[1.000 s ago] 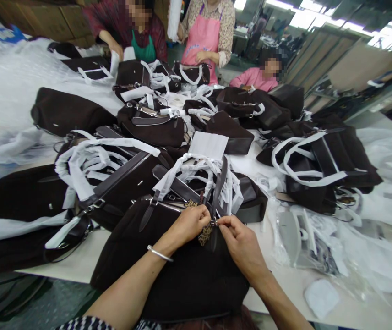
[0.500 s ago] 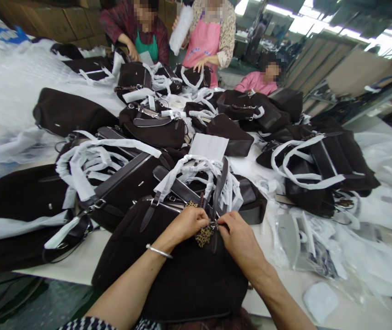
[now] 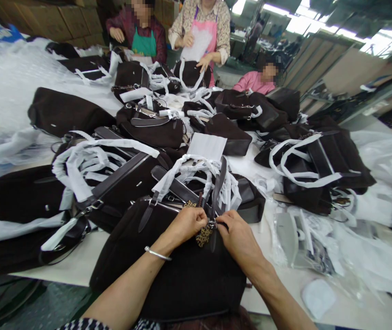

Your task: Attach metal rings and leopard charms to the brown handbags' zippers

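Note:
A dark brown handbag (image 3: 182, 275) lies at the table's near edge, its wrapped handles (image 3: 178, 172) standing up behind my hands. A leopard-print charm (image 3: 203, 237) hangs at the bag's top, beside a small metal clasp (image 3: 212, 224). My left hand (image 3: 189, 223), with a bracelet on its wrist, is closed in a pinch right at the charm and clasp. From the other side my right hand (image 3: 234, 231) pinches at the same clasp. The fingertips hide exactly what each one grips.
More brown handbags (image 3: 72, 110) with white-wrapped handles crowd the table. Clear plastic packets (image 3: 306, 243) and a white round pad (image 3: 318, 298) lie to the right; plastic sheeting (image 3: 17, 78) is heaped at the left. Co-workers stand across the table, one in a pink apron (image 3: 210, 34).
My hands stay at the clasp with hardly any movement. Across the table, the pink-aproned co-worker has lowered a white plastic bundle toward a handbag.

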`<state>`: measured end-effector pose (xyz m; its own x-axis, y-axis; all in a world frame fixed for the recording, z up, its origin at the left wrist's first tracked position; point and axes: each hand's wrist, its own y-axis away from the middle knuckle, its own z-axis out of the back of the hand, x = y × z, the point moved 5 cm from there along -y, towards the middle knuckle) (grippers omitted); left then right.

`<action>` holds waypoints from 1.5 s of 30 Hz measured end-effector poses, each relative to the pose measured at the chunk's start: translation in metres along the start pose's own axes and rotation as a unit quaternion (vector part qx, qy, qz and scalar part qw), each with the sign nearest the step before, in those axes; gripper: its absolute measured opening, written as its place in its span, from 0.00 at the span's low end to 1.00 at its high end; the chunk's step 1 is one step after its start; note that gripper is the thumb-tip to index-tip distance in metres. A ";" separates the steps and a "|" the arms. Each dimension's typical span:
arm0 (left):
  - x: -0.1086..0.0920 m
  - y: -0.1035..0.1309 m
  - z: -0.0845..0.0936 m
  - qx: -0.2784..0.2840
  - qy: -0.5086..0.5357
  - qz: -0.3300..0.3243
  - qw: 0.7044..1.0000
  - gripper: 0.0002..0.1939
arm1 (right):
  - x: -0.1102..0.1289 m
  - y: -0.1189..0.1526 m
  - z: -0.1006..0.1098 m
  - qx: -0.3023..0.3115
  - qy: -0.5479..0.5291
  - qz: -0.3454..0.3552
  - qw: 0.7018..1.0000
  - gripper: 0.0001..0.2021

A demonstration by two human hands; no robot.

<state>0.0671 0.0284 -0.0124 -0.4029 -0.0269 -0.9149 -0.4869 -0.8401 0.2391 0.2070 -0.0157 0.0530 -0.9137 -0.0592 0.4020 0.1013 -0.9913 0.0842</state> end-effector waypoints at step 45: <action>0.004 0.001 -0.007 -0.020 0.067 0.010 0.997 0.07 | -0.007 0.002 -0.006 -0.060 -0.041 0.011 0.997 0.07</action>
<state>0.0706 0.0233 -0.0185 -0.3031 -0.1142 -0.9461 -0.4479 -0.8592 0.2472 0.2117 -0.0176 0.0448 -0.8760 -0.0761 0.4763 0.0687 -0.9971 -0.0329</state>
